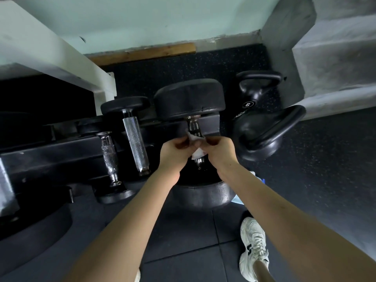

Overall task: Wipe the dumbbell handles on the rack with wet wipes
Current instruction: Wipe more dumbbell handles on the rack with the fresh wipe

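We anchor on the big dumbbell (pixel 189 98). It sits at the right end of the rack (pixel 61 147), one head far from us and one near. Its handle (pixel 194 126) shows chrome above and below the hands. Left hand (pixel 175 151) and right hand (pixel 218 151) meet over the handle's middle, fingers of both curled, both pinching the same white wipe (pixel 198 153). The wipe is against the handle between the hands; whether it is wrapped round or just draped, we cannot tell. Left of the big dumbbell, on the same rack, is a knurled dumbbell (pixel 135 143), then a small dumbbell (pixel 108 155). Right of it, on the floor, are two kettlebells (pixel 264 135). Near-right of it is a white shoe (pixel 253 249).
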The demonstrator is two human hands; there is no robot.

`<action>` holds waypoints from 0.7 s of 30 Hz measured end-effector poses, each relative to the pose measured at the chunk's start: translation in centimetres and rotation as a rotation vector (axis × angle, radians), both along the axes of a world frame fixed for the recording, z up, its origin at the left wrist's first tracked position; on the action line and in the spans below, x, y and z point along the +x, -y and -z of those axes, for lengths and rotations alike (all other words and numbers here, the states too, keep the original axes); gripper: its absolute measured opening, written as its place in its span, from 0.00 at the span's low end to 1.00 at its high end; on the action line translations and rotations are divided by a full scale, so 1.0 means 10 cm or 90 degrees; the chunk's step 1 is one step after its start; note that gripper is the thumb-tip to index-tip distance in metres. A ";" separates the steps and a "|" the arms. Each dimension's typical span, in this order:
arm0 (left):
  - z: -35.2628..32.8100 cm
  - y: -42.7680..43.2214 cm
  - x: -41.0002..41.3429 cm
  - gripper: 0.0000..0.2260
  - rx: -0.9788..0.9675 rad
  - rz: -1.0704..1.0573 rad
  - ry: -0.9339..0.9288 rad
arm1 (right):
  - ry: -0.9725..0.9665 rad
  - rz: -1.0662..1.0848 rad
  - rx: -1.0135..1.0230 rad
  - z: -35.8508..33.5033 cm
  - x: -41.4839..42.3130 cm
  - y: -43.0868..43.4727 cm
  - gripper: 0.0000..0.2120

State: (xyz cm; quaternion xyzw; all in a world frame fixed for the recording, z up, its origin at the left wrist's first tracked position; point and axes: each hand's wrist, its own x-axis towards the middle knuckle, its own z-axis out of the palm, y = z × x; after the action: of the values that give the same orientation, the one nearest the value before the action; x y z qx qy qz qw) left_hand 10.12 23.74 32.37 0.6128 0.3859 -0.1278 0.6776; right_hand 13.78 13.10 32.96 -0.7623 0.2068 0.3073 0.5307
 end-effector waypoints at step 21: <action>-0.10 -0.08 0.26 0.04 -0.031 -0.047 -0.048 | 0.035 0.006 -0.007 0.09 0.30 -0.12 0.04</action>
State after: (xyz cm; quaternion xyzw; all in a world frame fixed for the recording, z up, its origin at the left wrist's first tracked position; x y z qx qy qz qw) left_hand 12.70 24.56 33.40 0.5765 0.4303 -0.1350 0.6813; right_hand 16.78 14.27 32.04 -0.7726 0.1972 0.2825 0.5332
